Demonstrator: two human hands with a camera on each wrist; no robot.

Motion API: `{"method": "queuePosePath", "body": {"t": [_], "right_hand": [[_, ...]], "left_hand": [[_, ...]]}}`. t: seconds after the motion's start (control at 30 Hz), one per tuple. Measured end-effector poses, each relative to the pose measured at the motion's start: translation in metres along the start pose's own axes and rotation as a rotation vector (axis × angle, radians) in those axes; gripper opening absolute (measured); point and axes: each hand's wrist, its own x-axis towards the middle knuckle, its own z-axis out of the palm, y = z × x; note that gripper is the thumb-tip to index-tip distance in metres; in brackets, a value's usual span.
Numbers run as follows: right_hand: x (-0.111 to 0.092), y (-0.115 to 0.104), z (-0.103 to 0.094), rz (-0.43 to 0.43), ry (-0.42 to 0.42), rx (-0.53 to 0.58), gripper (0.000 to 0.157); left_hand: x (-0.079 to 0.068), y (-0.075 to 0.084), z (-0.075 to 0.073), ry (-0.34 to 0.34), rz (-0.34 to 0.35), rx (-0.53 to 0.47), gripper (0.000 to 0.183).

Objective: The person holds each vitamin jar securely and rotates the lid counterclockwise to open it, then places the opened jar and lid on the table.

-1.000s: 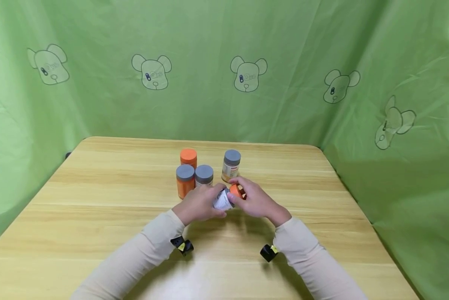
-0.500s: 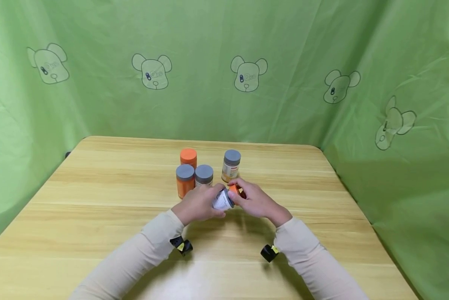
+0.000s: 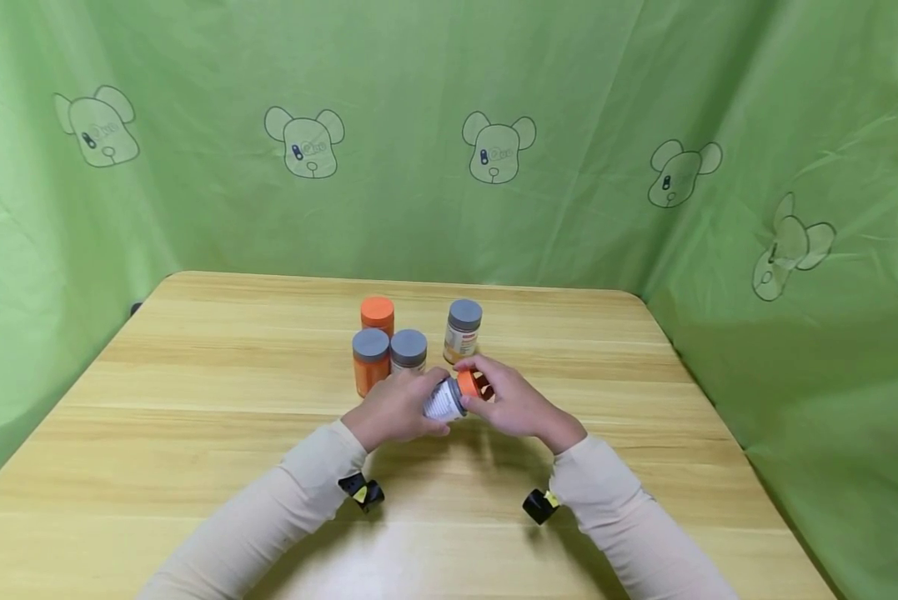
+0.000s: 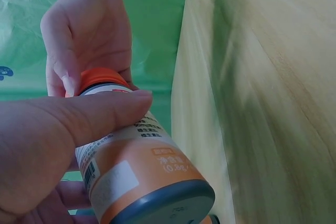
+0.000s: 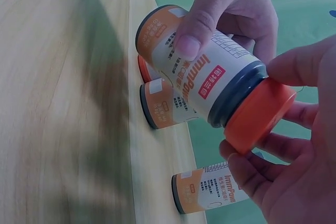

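Tilted on its side over the table, a supplement bottle (image 3: 443, 402) has an orange-and-white label and a dark grey neck and base. My left hand (image 3: 394, 407) grips its body, the thumb lying across the label in the left wrist view. An orange cap (image 5: 257, 114) sits at the neck end, right against the dark grey ring. Thumb and fingers of my right hand (image 3: 514, 402) pinch this cap around its edge. The bottle's base (image 4: 168, 203) faces the left wrist camera.
Beyond my left hand stand an orange-capped bottle (image 3: 377, 312) and two grey-capped bottles, one orange (image 3: 371, 367) and one paler (image 3: 408, 346). Another grey-capped bottle (image 3: 462, 333) stands just behind my right hand. A green curtain (image 3: 418, 225) hangs behind the wooden table (image 3: 231, 375).
The right thumb and fingers have shifted around the orange cap, and more of the cap shows now than half a second ago. The left hand and the standing bottles stay nearly still.
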Motion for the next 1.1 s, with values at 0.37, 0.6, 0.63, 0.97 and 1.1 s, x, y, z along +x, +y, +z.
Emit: {"method": "queuePosePath", "body": {"t": [0.37,0.6,0.63,0.97,1.1], "right_hand": [[0.0005,0.0006,0.0038,0.092,0.067,-0.069,0.032],[-0.0010,0.0008,0.0028,0.111,0.045,-0.056,0.033],[-0.0012,0.0006,0.0025,0.105,0.040,-0.045,0.033],[-0.0031,0.0004,0.0016,0.071,0.011,0.028,0.035],[-0.0034,0.0000,0.0005,0.039,0.011,0.015,0.035]], "left_hand": [[0.0000,0.0027,0.0010,0.007,0.014,0.001,0.067],[0.0004,0.0026,0.0018,0.007,0.015,0.009,0.066],[0.0006,0.0027,0.0017,0.005,0.011,0.006,0.066],[-0.0002,0.0034,0.0024,-0.013,-0.011,-0.009,0.065],[-0.0004,0.0034,0.0024,-0.011,-0.006,0.002,0.066]]}}
